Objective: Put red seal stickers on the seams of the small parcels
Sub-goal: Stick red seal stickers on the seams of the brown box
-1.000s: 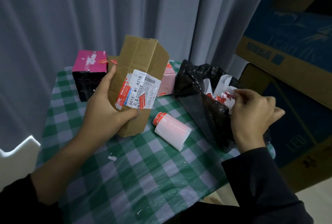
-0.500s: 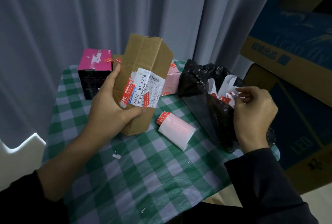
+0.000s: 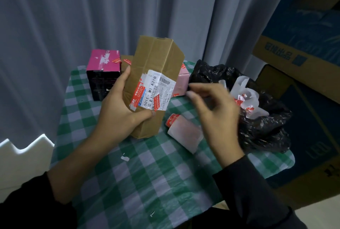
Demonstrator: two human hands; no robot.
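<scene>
We see a tall brown cardboard box (image 3: 156, 67), matt and creased, with a wrinkled white paper shipping label (image 3: 161, 89). The small red seal stickers (image 3: 158, 102) on it look faintly glossy. Near the table's right edge, a crumpled black plastic bag (image 3: 263, 129) shines. The green-and-white checked tablecloth (image 3: 147, 173) has a slight plastic sheen, and the grey curtain (image 3: 73, 17) is matt cloth.

Premises appear domestic: a room corner used for storage and packing. Full-length grey curtains (image 3: 92, 17) hang behind a small table under a green checked cloth (image 3: 147, 173), and large printed cartons (image 3: 303, 59) are stacked at the right. On the cloth — a labelled brown parcel (image 3: 156, 63), a pink box (image 3: 103, 63), a black plastic bag (image 3: 266, 133).
</scene>
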